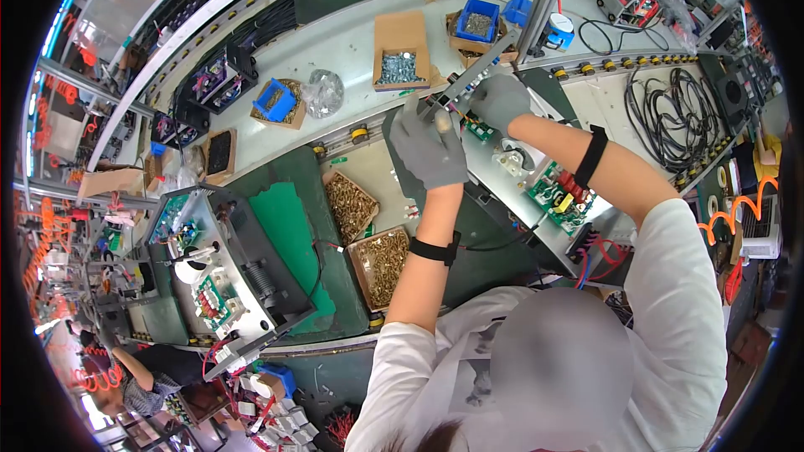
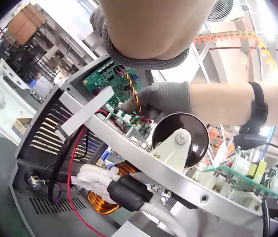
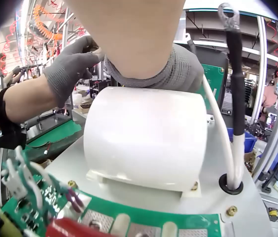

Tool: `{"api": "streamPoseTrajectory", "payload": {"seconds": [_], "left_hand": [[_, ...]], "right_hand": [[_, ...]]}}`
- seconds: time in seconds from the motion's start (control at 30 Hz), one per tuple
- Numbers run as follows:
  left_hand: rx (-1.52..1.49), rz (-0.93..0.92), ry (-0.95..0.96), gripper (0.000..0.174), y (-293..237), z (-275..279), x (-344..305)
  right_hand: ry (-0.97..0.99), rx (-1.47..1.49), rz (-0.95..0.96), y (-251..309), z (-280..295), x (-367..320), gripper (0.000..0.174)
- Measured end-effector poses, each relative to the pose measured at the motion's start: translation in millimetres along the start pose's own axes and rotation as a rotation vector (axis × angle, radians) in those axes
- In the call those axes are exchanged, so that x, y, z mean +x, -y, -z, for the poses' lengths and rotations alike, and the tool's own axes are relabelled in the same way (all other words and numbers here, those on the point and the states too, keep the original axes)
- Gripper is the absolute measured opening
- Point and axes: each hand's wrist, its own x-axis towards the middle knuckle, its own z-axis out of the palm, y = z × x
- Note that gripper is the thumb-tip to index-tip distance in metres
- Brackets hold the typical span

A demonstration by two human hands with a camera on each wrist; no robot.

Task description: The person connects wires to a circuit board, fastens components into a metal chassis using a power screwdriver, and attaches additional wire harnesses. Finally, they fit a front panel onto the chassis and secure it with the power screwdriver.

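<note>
A grey-gloved left hand [image 1: 429, 146] is raised beside the far end of a metal chassis [image 1: 517, 201], fingers bent and spread from the thumb, nothing visible between them. Across the chassis, the gloved right hand [image 1: 501, 100] reaches in at a green circuit board [image 2: 110, 80]. Its fingers curl at the twisted red, yellow and black wires [image 2: 132, 91] in the left wrist view; the pinched end is partly hidden. A white cylinder [image 3: 146, 138] on the chassis plate stands in front of the right hand in the right wrist view. Copper coils [image 2: 102, 201] lie beneath the plate.
Two boxes of brass-coloured parts [image 1: 350, 205] lie left of the hands. A second opened chassis [image 1: 226, 272] stands further left. Behind are a carton of small silvery parts [image 1: 399, 67] and blue bins [image 1: 478, 20]. A metal post [image 1: 546, 4] rises behind the right hand; coiled cables [image 1: 674, 117] lie right.
</note>
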Motion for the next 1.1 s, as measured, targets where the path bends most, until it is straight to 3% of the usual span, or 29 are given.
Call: {"api": "streamPoseTrajectory", "payload": {"seconds": [0.03, 0.07, 0.13, 0.17, 0.23, 0.27, 0.33, 0.37, 0.43, 0.5, 0.53, 0.57, 0.67, 0.8, 0.87, 0.9, 0.97, 1.1], "left_hand": [[0.004, 0.004, -0.001, 0.042, 7.6, -1.3, 0.0], [-0.102, 0.012, 0.123, 0.041, 14.3, -3.0, -0.4], [-0.173, 0.017, 0.269, 0.041, 19.0, -2.6, 1.2], [-0.175, 0.022, 0.269, 0.041, 17.9, -3.1, -1.3], [-0.081, 0.069, 0.001, 0.034, 9.1, -4.0, -8.4], [-0.084, 0.07, -0.001, 0.034, 3.3, -3.4, -12.7], [-0.223, 0.117, 0.283, 0.03, -9.1, 1.2, -23.5], [-0.222, 0.123, 0.281, 0.03, -10.6, -0.5, -25.9], [0.003, 0.338, 0.551, 0.026, -14.1, -2.9, -24.7], [0.016, 0.383, 0.59, 0.03, -21.4, -5.1, -18.0], [0.071, 0.396, 0.609, 0.034, -25.1, -9.4, -15.3], [0.125, 0.407, 0.628, 0.037, -28.4, -13.1, -14.2], [0.089, 0.527, 0.617, 0.044, -32.4, -17.8, -8.2], [0.08, 0.456, 0.525, 0.038, -33.2, -16.6, -12.6], [-0.207, 0.618, 0.526, 0.029, -34.0, -9.3, -4.9], [-0.205, 0.617, 0.531, 0.029, -32.4, -9.9, -5.1], [-0.46, 0.836, 0.524, 0.021, -27.2, -15.3, -5.1], [-0.52, 0.769, 0.396, 0.022, -22.2, -22.8, -17.1]], "right_hand": [[-0.039, 0.028, -0.035, 2.0, -2.3, 2.6, 0.024], [-0.006, 0.176, -0.075, -2.7, -10.4, 8.7, 0.025], [0.0, 0.147, -0.075, -0.1, -16.6, 13.9, 0.024], [0.002, 0.122, -0.079, -0.7, -18.9, 15.2, 0.023], [0.049, 0.099, -0.074, -0.7, -16.2, 13.4, 0.023], [0.094, 0.082, -0.069, -0.9, -13.7, 13.4, 0.022], [0.102, 0.042, 0.034, -7.3, -4.1, -0.3, 0.024], [0.111, 0.002, 0.14, -7.9, 0.7, -8.1, 0.026], [0.113, -0.109, 0.145, -0.3, 11.4, -17.5, 0.022], [0.187, -0.232, 0.206, 3.0, 21.6, -26.7, 0.023], [0.071, -0.272, 0.368, -10.0, 10.1, -27.0, 0.015], [0.072, -0.271, 0.359, -15.5, 7.7, -27.6, 0.015], [0.055, -0.397, 0.482, -14.9, 15.5, -32.0, 0.026], [-0.024, -0.363, 0.553, -21.5, 15.7, -37.3, 0.031], [-0.129, -0.365, 0.63, -26.2, 11.2, -39.1, 0.033], [-0.129, -0.362, 0.625, -27.9, 7.8, -39.9, 0.033], [-0.218, -0.158, 0.552, -29.7, 3.7, -38.6, 0.023], [-0.204, 0.031, 0.489, -26.2, 5.0, -40.5, 0.021]]}}
